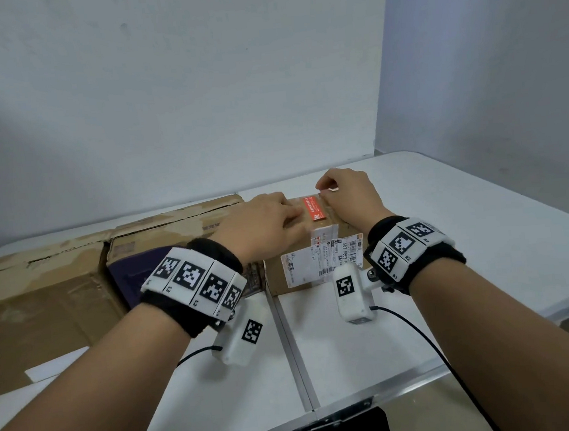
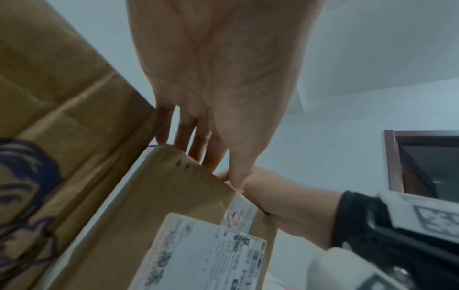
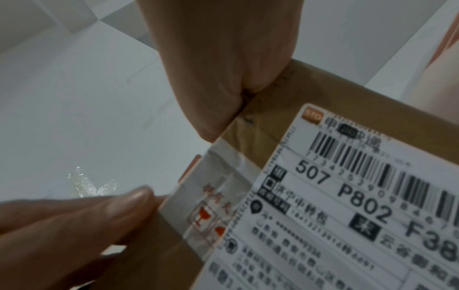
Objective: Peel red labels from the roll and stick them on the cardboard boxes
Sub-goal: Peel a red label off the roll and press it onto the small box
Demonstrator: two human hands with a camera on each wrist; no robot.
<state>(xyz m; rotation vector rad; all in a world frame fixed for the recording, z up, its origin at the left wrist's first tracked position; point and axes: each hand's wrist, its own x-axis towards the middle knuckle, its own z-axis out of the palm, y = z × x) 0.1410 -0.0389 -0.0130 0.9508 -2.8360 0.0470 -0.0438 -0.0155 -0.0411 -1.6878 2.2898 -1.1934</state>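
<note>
Lying flat on the top face of the small cardboard box [image 1: 317, 247], the red label [image 1: 314, 207] runs with its long axis from near to far, a little right of scene centre. Both hands bracket it across its short axis. The left hand [image 1: 265, 225] rests on the box top just left of the label, fingers extended and flat toward the label's left edge; contact with the label itself cannot be confirmed. The right hand [image 1: 350, 197] sits at the label's right and far side, fingers curled downward. A small white piece, possibly backing, shows at its fingertips in the head view; whether it is pinched cannot be told.

The label appears already laid on the box, so the step in hand is judged to be smoothing it down. Neither hand is clearly nearer; each borders one long edge, so a press along the near-far axis suits either.

The small box stands on the white counter [image 1: 450, 235], its near face carrying a printed shipping label [image 1: 318, 262]. A larger cardboard box [image 1: 42, 291] lies to the left, touching or just beside the small one. The label roll is not in view.
</note>
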